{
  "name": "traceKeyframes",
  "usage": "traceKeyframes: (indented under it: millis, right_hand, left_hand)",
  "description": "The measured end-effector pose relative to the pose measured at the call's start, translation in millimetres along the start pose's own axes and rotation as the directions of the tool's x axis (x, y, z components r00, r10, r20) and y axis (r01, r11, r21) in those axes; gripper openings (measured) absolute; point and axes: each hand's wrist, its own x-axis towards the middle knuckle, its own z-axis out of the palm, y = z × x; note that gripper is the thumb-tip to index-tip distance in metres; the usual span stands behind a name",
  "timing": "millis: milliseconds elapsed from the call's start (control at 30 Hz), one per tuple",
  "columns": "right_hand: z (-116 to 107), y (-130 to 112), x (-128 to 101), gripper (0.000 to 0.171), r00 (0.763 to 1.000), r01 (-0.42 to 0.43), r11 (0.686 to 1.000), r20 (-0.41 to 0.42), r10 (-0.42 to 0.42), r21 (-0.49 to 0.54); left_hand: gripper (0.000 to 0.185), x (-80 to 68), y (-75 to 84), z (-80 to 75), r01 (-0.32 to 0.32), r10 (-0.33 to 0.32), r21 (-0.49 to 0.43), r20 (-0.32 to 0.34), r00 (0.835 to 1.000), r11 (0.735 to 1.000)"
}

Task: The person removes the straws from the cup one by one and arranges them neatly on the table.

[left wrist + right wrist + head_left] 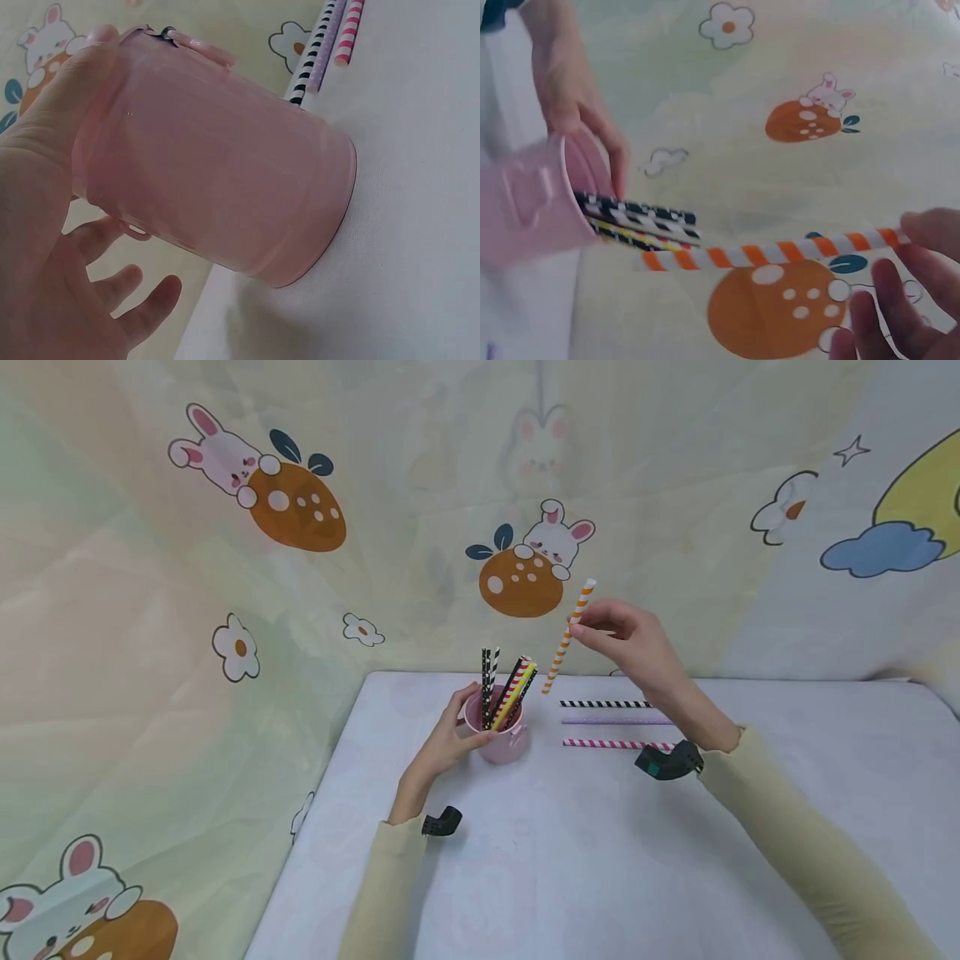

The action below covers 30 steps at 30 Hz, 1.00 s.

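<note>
Head view | right hand [626,639] pinching orange-and-white striped paper straw [569,636], long axis steeply tilted, lower end just right of pink plastic cup [501,739] | left hand [444,745] clasping cup near surface's [600,860] far edge

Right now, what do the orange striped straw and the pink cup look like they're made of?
Orange striped straw: probably paper, matte, with a printed spiral stripe and no shine. Pink cup: smooth with a soft sheen and a riveted side handle, so painted metal seems likely, though plastic cannot be ruled out.
</note>
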Motion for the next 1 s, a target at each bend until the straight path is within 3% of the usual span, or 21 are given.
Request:
traceKeyframes:
  millis: [167, 300, 500, 600, 733, 833, 1000]
  right_hand:
    - [-6, -11, -9, 0.021, 0.988, 0.062, 0.962, 0.150, -0.022, -0.267]
    - [-5, -16, -18, 0.020, 0.960, 0.124, 0.890, 0.279, 0.003, -0.439]
    - [2, -8, -35, 0.016, 0.904, 0.150, 0.782, 0.404, 0.139, -0.605]
    - [7, 5, -45, 0.011, 0.884, 0.184, 0.689, 0.425, 0.195, -0.700]
    - [16, 27, -64, 0.007, 0.876, 0.267, 0.552, 0.438, 0.203, -0.790]
    - [24, 46, -78, 0.008, 0.881, 0.311, 0.469, 0.436, 0.184, -0.826]
    - [35, 70, -91, 0.006, 0.897, 0.309, 0.328, 0.389, 0.211, -0.893]
  left_hand:
    - [0.085, 0.0, -1.8, 0.0, -0.006, 0.005, -0.018, -0.018, 1.000, 1.000]
    - [0.085, -0.5, -1.8, 0.2, 0.000, -0.001, -0.021, -0.024, 1.000, 1.000]
    - [0.088, -1.4, -1.9, 0.2, 0.013, -0.013, -0.006, -0.024, 1.000, 1.000]
    - [0.090, -1.2, -1.7, 0.2, 0.014, -0.014, -0.003, -0.020, 1.000, 1.000]
    - [0.089, -1.2, -0.6, 0.7, 0.018, -0.018, -0.003, -0.015, 1.000, 1.000]
    - [0.088, -1.3, -0.1, 0.9, 0.017, -0.017, -0.002, -0.021, 1.000, 1.000]
    - [0.089, -1.9, 0.1, 0.4, 0.020, -0.021, -0.006, -0.027, 0.999, 1.000]
